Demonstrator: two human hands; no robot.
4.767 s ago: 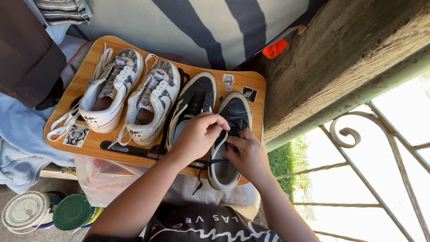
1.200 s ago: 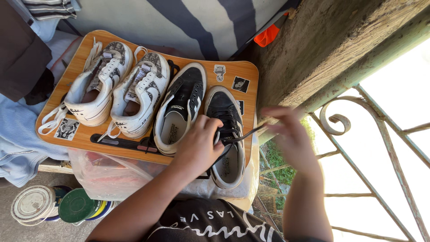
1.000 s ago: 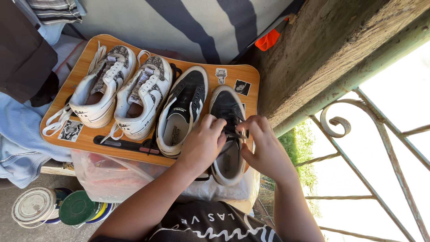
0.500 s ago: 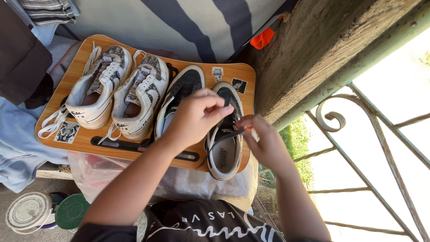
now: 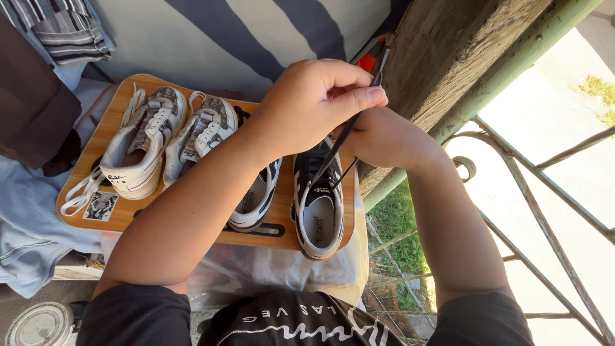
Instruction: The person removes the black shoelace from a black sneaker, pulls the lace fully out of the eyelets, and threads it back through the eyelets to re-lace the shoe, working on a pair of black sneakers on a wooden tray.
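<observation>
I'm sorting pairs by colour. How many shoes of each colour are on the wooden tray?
White shoes: 2
Black shoes: 2
Total: 4 shoes on the wooden tray

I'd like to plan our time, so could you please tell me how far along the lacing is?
The two white sneakers on the wooden tray look laced. The left hand pulls a black lace up from the right black sneaker, with the right hand beside. The other black sneaker is mostly hidden.
</observation>
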